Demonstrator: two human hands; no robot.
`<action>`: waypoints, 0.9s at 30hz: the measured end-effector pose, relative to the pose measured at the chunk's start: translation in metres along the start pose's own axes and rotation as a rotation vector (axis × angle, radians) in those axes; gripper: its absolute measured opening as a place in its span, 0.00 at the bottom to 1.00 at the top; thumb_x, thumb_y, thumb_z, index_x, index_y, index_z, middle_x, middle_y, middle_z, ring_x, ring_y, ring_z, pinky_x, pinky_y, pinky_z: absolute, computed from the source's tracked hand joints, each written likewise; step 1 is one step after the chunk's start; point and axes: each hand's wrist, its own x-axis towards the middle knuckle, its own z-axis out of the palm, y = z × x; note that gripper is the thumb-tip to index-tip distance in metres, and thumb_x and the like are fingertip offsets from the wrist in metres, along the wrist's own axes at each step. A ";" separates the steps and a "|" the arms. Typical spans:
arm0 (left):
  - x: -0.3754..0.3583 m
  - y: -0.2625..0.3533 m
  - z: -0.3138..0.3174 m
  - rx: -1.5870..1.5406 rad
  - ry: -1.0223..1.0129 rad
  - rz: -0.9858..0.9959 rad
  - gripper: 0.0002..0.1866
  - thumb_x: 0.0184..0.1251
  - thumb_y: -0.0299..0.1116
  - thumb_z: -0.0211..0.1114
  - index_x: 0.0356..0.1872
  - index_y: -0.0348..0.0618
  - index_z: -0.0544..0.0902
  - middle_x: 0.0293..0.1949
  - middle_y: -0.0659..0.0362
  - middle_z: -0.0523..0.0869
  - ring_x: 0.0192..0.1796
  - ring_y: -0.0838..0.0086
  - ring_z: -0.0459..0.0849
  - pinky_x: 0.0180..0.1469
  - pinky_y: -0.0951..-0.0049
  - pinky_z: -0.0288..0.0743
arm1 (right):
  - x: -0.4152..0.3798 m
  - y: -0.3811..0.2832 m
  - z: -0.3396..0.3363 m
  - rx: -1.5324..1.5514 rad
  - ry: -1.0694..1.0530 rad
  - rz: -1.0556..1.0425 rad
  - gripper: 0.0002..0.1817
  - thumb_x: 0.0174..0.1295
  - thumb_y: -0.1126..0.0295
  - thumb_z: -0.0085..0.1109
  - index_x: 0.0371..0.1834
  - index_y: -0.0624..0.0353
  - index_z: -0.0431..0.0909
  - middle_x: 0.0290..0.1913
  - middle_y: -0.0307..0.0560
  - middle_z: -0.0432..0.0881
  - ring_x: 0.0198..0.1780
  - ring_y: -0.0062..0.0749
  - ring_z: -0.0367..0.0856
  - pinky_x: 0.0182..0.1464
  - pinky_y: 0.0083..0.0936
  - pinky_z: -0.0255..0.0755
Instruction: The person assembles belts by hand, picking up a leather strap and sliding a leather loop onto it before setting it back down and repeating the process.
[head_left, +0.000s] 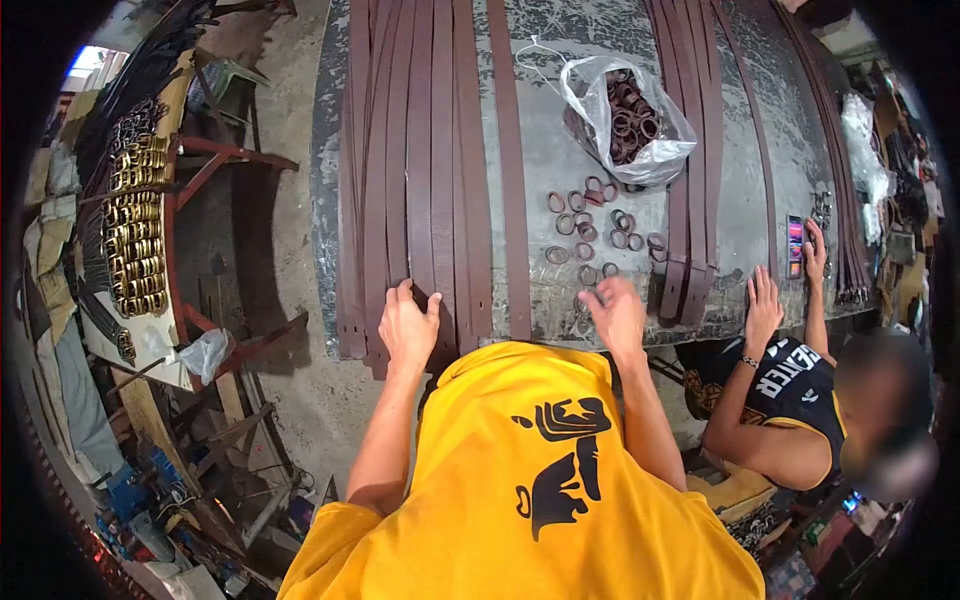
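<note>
My left hand (408, 328) rests on the lower ends of long dark brown straps (432, 180), its thumb and fingers apart. Over the table's near edge, my right hand (617, 315) is bent down beside small brown rings (588, 274). Its fingertips are slightly blurred, and whether a ring is between them is unclear. More loose rings lie scattered beyond that hand. Behind them a clear plastic bag (668, 160) stands open, full of brown rings. A single strap (508, 150) runs lengthwise between my two hands.
More straps (690, 170) lie right of the bag. At the right, a co-worker's hands (764, 303) rest on the table near a phone (795, 247). Metal buckles (135, 235) hang on a rack at the left. A plastic bag (207, 354) hangs below them.
</note>
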 end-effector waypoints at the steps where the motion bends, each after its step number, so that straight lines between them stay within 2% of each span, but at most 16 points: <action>1: 0.001 -0.002 0.000 -0.012 -0.017 0.000 0.24 0.55 0.41 0.68 0.48 0.37 0.75 0.43 0.47 0.79 0.46 0.50 0.80 0.45 0.55 0.74 | -0.006 -0.007 0.000 -0.025 -0.079 0.020 0.21 0.47 0.64 0.70 0.41 0.62 0.76 0.36 0.52 0.75 0.33 0.45 0.76 0.38 0.37 0.70; 2: 0.001 -0.002 -0.002 -0.025 -0.027 -0.015 0.24 0.55 0.40 0.68 0.48 0.37 0.75 0.43 0.47 0.79 0.45 0.50 0.80 0.45 0.55 0.74 | -0.011 -0.011 0.000 -0.054 -0.155 0.040 0.21 0.46 0.63 0.70 0.41 0.62 0.76 0.35 0.52 0.75 0.33 0.46 0.76 0.37 0.37 0.70; 3: 0.002 0.000 -0.005 -0.040 -0.036 -0.028 0.23 0.54 0.40 0.69 0.48 0.37 0.75 0.43 0.47 0.79 0.45 0.50 0.80 0.45 0.55 0.74 | -0.016 -0.011 0.006 -0.091 -0.091 -0.050 0.21 0.45 0.65 0.70 0.41 0.63 0.75 0.33 0.52 0.76 0.33 0.47 0.78 0.37 0.36 0.72; 6: 0.004 -0.008 -0.007 -0.125 -0.077 -0.049 0.23 0.53 0.38 0.69 0.47 0.38 0.74 0.42 0.47 0.79 0.44 0.49 0.80 0.44 0.55 0.74 | -0.015 -0.003 0.017 0.018 -0.142 0.021 0.22 0.47 0.66 0.69 0.45 0.61 0.75 0.38 0.54 0.79 0.39 0.48 0.81 0.40 0.40 0.75; 10: -0.003 -0.012 -0.005 -0.127 -0.132 -0.090 0.23 0.53 0.36 0.69 0.48 0.38 0.73 0.42 0.47 0.78 0.44 0.50 0.80 0.45 0.56 0.74 | -0.008 0.002 0.018 0.667 -0.349 0.187 0.20 0.52 0.75 0.64 0.49 0.63 0.73 0.34 0.46 0.79 0.37 0.31 0.81 0.39 0.26 0.75; 12: -0.011 -0.012 0.002 -0.079 -0.023 -0.002 0.24 0.54 0.35 0.69 0.49 0.38 0.73 0.43 0.48 0.77 0.44 0.50 0.80 0.46 0.56 0.73 | -0.009 -0.008 0.007 1.080 -0.449 0.286 0.19 0.55 0.79 0.62 0.51 0.64 0.72 0.33 0.43 0.79 0.37 0.24 0.79 0.39 0.21 0.75; 13: -0.012 -0.011 0.004 -0.056 0.034 0.041 0.24 0.54 0.35 0.69 0.50 0.38 0.72 0.44 0.48 0.77 0.45 0.50 0.80 0.46 0.56 0.73 | -0.008 -0.010 0.005 1.091 -0.463 0.275 0.17 0.57 0.82 0.58 0.51 0.66 0.71 0.36 0.44 0.80 0.37 0.25 0.80 0.40 0.21 0.75; 16: -0.012 -0.009 0.000 -0.059 -0.048 -0.055 0.24 0.53 0.34 0.69 0.51 0.38 0.72 0.45 0.48 0.76 0.45 0.51 0.79 0.47 0.56 0.73 | -0.008 -0.016 0.000 1.141 -0.489 0.277 0.19 0.56 0.81 0.60 0.52 0.65 0.71 0.37 0.45 0.80 0.37 0.25 0.80 0.40 0.20 0.75; 20: -0.005 -0.010 -0.006 -0.079 -0.101 -0.056 0.25 0.51 0.34 0.70 0.49 0.37 0.72 0.44 0.47 0.76 0.46 0.51 0.79 0.47 0.56 0.73 | -0.012 -0.022 0.002 1.175 -0.517 0.264 0.19 0.57 0.81 0.60 0.53 0.65 0.71 0.37 0.44 0.80 0.37 0.24 0.80 0.38 0.19 0.74; 23: -0.006 -0.012 0.000 -0.080 -0.041 -0.025 0.25 0.50 0.34 0.70 0.48 0.37 0.72 0.42 0.47 0.79 0.45 0.50 0.80 0.47 0.56 0.73 | -0.010 -0.019 0.009 1.147 -0.513 0.255 0.18 0.57 0.80 0.60 0.52 0.65 0.72 0.37 0.45 0.81 0.37 0.24 0.80 0.36 0.19 0.73; 25: -0.005 -0.016 0.002 -0.160 -0.099 -0.065 0.26 0.50 0.34 0.70 0.49 0.37 0.71 0.40 0.46 0.81 0.44 0.50 0.80 0.47 0.56 0.73 | -0.011 -0.017 0.011 1.090 -0.491 0.262 0.18 0.55 0.78 0.62 0.50 0.64 0.74 0.37 0.48 0.81 0.36 0.26 0.80 0.35 0.20 0.73; 26: -0.003 -0.017 0.003 -0.201 -0.130 -0.083 0.26 0.49 0.34 0.70 0.49 0.37 0.70 0.39 0.46 0.82 0.44 0.49 0.81 0.47 0.56 0.73 | -0.012 -0.018 0.011 0.845 -0.431 0.203 0.18 0.54 0.77 0.63 0.49 0.63 0.74 0.36 0.49 0.81 0.35 0.30 0.81 0.35 0.22 0.73; 27: -0.003 -0.018 0.002 -0.242 -0.110 -0.073 0.24 0.52 0.32 0.69 0.49 0.36 0.72 0.37 0.45 0.84 0.42 0.53 0.83 0.46 0.60 0.75 | -0.014 -0.022 0.008 0.600 -0.368 0.146 0.18 0.53 0.76 0.64 0.49 0.62 0.75 0.36 0.50 0.80 0.34 0.33 0.81 0.35 0.24 0.73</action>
